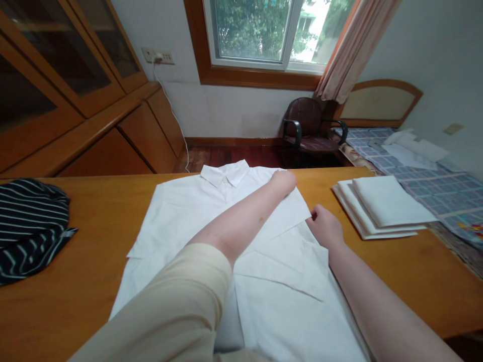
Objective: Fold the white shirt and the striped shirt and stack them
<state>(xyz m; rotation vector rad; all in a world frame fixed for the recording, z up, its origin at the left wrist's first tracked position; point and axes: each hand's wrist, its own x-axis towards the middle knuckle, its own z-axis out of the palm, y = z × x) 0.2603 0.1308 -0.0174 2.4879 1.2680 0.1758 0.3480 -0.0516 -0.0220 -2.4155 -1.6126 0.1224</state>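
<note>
A white collared shirt (pixel 181 216) lies front up on the wooden table, its collar at the far edge. My left hand (pixel 285 182) reaches across it to the shoulder on the right. The fingers are curled closed at the cloth there, mostly hidden behind the hand. My right hand (pixel 327 227) is at the outer corner of the right sleeve, with thumb and fingers pinched together on the cloth edge. Below the sleeve, the shirt body shows a few folds and creases. My left forearm covers part of the shirt's middle.
A stack of folded white cloths (pixel 392 203) lies at the right of the table (pixel 94 216). A black striped cloth (pixel 32 226) lies at the left. Beyond are a brown armchair (pixel 307 123), a bed (pixel 433 186), wooden cabinets (pixel 147 133) and a plugged-in white cord (pixel 171 103).
</note>
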